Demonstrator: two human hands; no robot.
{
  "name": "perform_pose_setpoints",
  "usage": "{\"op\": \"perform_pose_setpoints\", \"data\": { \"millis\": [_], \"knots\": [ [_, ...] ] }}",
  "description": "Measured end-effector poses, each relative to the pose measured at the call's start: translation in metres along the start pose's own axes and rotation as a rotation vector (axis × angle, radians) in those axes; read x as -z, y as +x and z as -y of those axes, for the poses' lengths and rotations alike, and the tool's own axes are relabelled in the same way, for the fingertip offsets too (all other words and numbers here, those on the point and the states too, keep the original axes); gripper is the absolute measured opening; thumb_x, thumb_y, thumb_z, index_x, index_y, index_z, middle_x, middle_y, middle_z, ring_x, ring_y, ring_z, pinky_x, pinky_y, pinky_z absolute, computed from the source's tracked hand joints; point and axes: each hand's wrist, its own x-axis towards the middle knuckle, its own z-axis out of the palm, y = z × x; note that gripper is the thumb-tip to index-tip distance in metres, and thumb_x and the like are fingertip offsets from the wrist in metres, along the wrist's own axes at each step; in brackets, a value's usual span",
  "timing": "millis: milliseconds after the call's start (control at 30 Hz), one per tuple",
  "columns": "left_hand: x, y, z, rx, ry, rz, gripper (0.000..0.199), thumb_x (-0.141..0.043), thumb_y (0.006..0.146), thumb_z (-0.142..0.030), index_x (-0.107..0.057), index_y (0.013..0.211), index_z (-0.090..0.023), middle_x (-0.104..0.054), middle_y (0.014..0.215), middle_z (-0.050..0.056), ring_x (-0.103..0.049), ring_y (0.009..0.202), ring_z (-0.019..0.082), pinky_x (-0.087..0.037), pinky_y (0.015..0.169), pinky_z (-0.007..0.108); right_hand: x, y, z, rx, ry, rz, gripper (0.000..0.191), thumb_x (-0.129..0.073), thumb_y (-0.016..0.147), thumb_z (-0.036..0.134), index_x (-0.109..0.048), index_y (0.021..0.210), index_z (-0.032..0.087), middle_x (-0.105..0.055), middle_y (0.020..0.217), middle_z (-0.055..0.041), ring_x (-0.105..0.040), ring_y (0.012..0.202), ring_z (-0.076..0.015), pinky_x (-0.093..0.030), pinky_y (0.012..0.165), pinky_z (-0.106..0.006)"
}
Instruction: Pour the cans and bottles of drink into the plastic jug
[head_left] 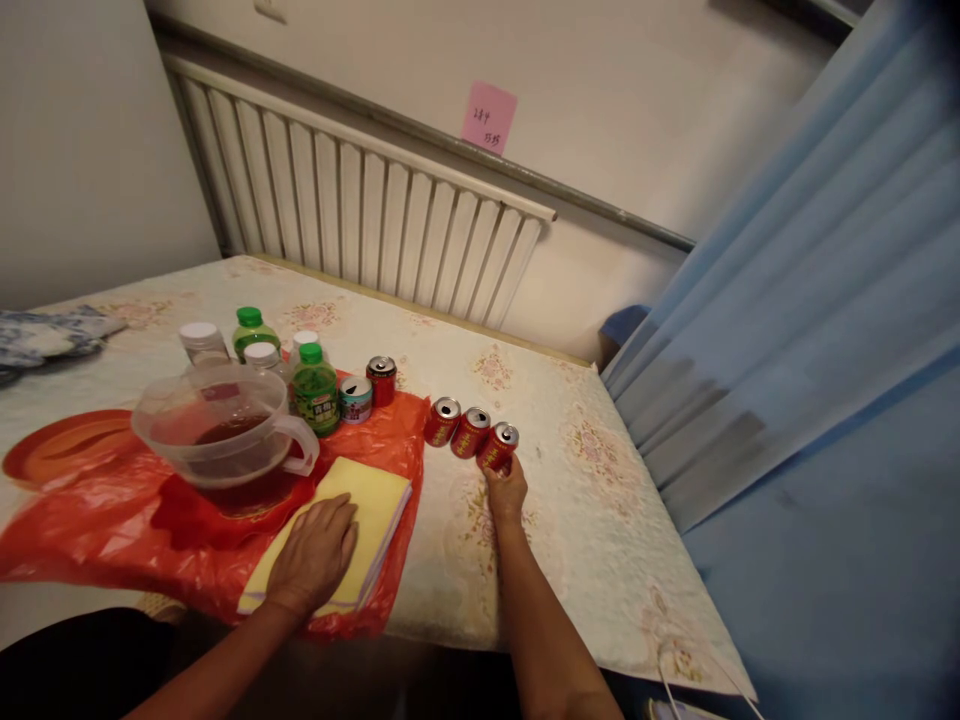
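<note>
My left hand (315, 552) lies flat on a folded yellow cloth (379, 490), its fingers stretched out. The cloth rests on a red plastic bag (97, 535) spread over the table. My right hand (508, 488) grips a red drink can (498, 447) near its base, at the right end of a short row. Beside it stand two more red cans, the middle one (471, 433) and the left one (442, 422), all upright with opened tops. Left of my left hand sits a clear plastic jug (217, 430) with a handle and dark liquid inside.
Behind the jug stand green-capped bottles (315, 390), white-capped jars (201, 340), a short light-blue can (355, 398) and another red can (382, 380). An orange lid (64, 447) lies at left. A radiator (360, 200) lines the wall; a blue curtain (810, 300) hangs at right.
</note>
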Motion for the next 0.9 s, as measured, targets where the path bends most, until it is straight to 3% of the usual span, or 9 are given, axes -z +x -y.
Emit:
{"op": "perform_pose_setpoints", "data": {
  "millis": [900],
  "knots": [
    [-0.0003, -0.0003, 0.0004, 0.004, 0.000, 0.011, 0.031, -0.043, 0.095, -0.031, -0.063, 0.113, -0.016, -0.065, 0.124, 0.016, -0.059, 0.114, 0.031, -0.044, 0.100, 0.048, -0.0016, 0.0006, -0.0037, 0.008, 0.017, 0.011, 0.048, -0.067, 0.068, 0.037, -0.064, 0.112, 0.019, -0.075, 0.101, -0.0073, -0.067, 0.090, -0.0245, -0.051, 0.077, -0.032]
  ]
}}
